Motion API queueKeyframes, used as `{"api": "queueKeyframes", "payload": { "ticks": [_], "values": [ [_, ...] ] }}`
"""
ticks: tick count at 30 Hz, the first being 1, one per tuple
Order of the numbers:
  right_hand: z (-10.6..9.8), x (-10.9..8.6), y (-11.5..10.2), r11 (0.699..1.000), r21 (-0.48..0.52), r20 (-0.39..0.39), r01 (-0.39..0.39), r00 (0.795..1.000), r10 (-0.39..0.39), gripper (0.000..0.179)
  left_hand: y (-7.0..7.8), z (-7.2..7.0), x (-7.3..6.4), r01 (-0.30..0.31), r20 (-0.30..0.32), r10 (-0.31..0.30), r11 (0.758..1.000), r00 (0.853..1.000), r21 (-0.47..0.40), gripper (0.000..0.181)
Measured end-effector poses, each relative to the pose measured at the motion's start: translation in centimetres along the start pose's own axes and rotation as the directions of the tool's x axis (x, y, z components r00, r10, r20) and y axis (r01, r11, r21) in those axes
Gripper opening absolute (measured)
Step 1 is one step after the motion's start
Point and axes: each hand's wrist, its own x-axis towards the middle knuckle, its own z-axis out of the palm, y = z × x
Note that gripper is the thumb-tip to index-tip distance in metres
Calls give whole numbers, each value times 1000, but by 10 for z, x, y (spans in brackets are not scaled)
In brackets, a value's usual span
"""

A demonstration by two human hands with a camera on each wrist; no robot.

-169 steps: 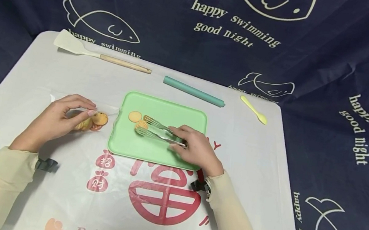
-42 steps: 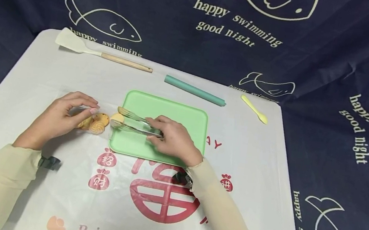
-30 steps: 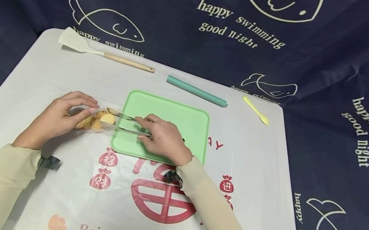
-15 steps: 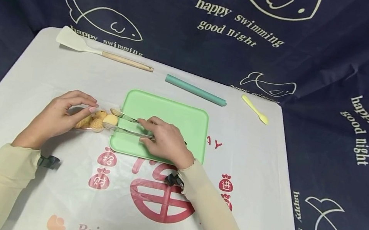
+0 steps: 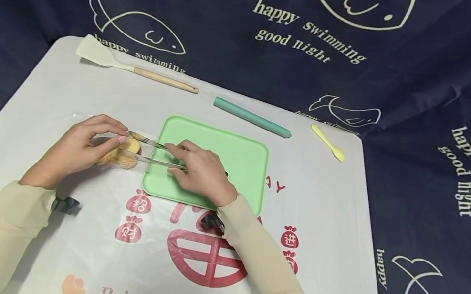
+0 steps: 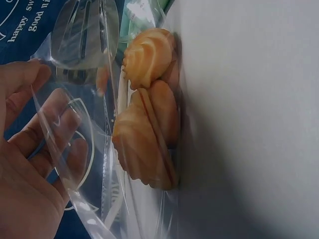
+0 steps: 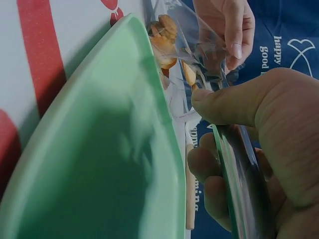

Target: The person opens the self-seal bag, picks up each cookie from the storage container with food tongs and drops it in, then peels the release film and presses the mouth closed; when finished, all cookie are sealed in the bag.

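Here, tongs inside the right grip.

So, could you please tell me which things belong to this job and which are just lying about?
Seemingly in use:
tongs, in the right hand
clear bag, in the left hand
cookies
green tray

Seemingly lying about:
spatula
teal tube
yellow spoon

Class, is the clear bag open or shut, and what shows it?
Open: the tongs reach into the clear bag through its mouth, and the left hand holds its edge up.
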Motion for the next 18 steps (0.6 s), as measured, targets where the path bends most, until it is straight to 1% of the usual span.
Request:
{"api": "queueKeyframes", "payload": {
  "ticks": [14,18],
  "values": [
    [8,17,-11,1000,-22,30,5,1000,-5,53,3,-1,0,43,-1,-43,999,999,6,10],
    [9,21,-13,1000,-29,39,6,999,-5,54,3,-2,0,43,-3,-43,999,999,5,10]
  ]
}}
